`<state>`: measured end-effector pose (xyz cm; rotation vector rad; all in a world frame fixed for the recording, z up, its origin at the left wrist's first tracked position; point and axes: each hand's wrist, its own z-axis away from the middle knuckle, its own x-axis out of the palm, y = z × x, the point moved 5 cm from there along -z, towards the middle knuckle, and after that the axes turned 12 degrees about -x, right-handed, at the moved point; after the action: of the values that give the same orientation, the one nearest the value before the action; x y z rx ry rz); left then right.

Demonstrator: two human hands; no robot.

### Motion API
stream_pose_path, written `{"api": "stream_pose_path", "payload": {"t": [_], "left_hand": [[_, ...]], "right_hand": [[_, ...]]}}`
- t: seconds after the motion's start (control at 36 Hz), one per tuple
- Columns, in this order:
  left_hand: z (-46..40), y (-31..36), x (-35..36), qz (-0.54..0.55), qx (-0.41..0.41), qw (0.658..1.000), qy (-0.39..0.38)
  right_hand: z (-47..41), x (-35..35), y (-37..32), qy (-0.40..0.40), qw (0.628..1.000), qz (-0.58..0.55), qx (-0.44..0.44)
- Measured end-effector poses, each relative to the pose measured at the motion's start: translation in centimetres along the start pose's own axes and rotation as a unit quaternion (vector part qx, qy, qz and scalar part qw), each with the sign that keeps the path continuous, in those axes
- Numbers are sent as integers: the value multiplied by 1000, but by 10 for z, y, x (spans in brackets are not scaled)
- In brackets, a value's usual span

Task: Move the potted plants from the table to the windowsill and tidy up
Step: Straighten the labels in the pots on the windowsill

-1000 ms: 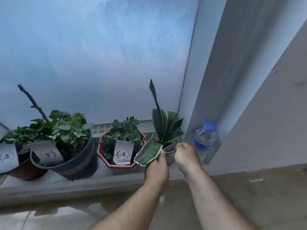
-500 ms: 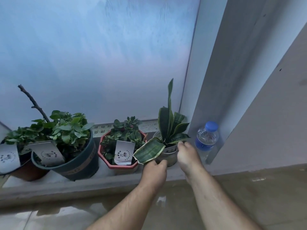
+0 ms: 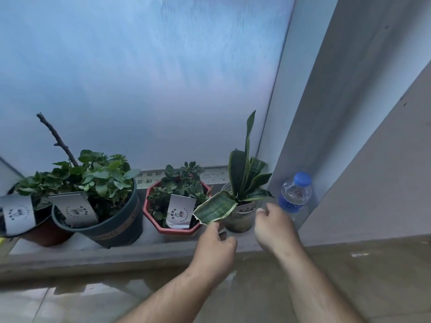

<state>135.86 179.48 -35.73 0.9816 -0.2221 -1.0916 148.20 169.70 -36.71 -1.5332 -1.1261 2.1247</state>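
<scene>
reaching over the shiny floor [image 3: 349, 276], the left hand [image 3: 215, 249] curls loosely under a bent leaf, holding nothing. the right hand [image 3: 275, 227] sits half open beside the small pale pot [image 3: 240, 216]. its plant [image 3: 242, 173] has stiff striped leaves. it stands on the grey windowsill [image 3: 93, 252] near a red pot [image 3: 172, 227], a dark pot [image 3: 116, 227], a water bottle [image 3: 295, 194] and foggy glass [image 3: 140, 78].

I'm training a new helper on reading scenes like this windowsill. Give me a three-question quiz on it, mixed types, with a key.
1. True or false: the snake plant pot stands on the windowsill.
2. What stands right of it? A) water bottle B) red pot C) a mug
3. How many pots are in view?

Key: 1 true. 2 A. 3 four: snake plant pot, red pot, dark green pot, brown pot.
</scene>
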Motion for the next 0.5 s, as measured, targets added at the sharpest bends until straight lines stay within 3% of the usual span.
{"api": "stream_pose_path", "payload": {"t": [0.11, 0.28, 0.5], "left_hand": [[4, 16, -9, -21, 42, 999, 7], [-4, 57, -23, -51, 71, 996, 32], [-13, 75, -40, 44, 43, 998, 32]], "right_hand": [[8, 1, -11, -23, 997, 65, -21], [10, -2, -17, -34, 997, 64, -10], [6, -2, -8, -34, 997, 60, -19]]}}
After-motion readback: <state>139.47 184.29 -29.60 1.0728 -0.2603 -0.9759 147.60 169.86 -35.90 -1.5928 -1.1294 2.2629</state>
